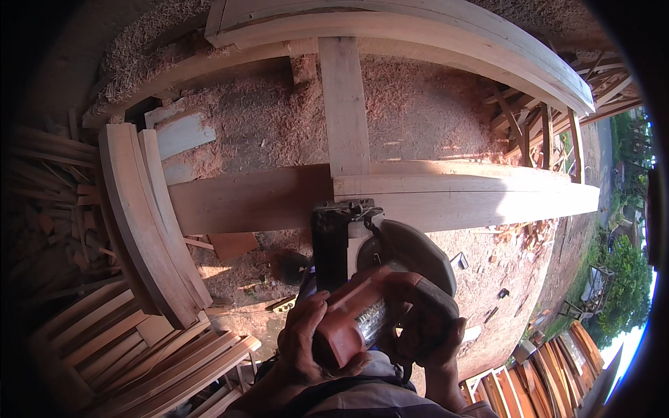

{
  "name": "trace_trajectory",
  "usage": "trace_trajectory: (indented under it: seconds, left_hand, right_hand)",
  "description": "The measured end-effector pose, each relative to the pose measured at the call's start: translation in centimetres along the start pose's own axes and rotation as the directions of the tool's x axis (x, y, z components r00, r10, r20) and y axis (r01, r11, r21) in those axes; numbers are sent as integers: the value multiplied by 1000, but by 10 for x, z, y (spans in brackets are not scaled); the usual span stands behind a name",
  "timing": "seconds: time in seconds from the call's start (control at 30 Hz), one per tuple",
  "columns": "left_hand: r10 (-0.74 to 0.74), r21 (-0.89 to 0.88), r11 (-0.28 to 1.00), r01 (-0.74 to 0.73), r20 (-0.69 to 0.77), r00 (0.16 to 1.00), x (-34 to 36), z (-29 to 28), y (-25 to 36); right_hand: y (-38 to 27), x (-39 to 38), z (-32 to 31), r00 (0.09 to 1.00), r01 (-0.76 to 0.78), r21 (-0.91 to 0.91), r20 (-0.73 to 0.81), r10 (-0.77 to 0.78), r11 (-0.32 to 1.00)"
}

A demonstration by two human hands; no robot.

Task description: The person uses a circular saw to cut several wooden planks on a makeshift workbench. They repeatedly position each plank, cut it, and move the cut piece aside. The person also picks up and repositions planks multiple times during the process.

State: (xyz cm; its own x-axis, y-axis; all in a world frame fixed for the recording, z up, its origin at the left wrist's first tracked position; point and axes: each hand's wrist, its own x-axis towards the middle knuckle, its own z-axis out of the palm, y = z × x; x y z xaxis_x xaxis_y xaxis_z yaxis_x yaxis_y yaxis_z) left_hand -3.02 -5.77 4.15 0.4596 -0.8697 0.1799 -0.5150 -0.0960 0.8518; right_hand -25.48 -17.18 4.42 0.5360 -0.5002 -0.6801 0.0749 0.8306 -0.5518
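Over one long plank [446, 198], two hands, left hand [306, 334] and right hand [435, 341], grip one circular saw [376, 292].

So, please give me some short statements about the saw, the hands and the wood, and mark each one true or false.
1. Both hands grip the red circular saw. True: left hand and right hand wrap its body.
2. The saw sits at the near edge of a long plank. True.
3. The ground is bare concrete. False: sawdust covers it.
4. The curved wooden pieces lie on the person's right. False: they are on the left.
5. A board crosses the plank. True.
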Motion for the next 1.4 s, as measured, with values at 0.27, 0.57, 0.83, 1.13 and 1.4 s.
trace_trajectory:
  seconds: [0.27, 0.57, 0.83, 1.13, 1.4]
  left_hand:
    - [9, 19, 1000, -9, -10, 1000, 3, -1, 0]
    - [-7, -2, 1000, 7, -3, 1000, 4, -1, -1]
    - [11, 2, 1000, -11, -28, 1000, 6, 0, -4]
    - [4, 6, 1000, -4, -13, 1000, 10, -1, -3]
    - [12, 3, 1000, -12, -23, 1000, 15, -2, -3]
  right_hand:
    - [-1, 0, 3, 999, -26, 16, 22, 26, 1000]
    - [-16, 6, 24, 998, 0, -199, -59, -12, 980]
    - [-17, 6, 17, 998, -64, -187, -37, 58, 980]
    - [-5, 7, 17, 986, 15, -119, -165, -34, 993]
    - [-20, 10, 20, 997, -37, -126, -77, 27, 991]
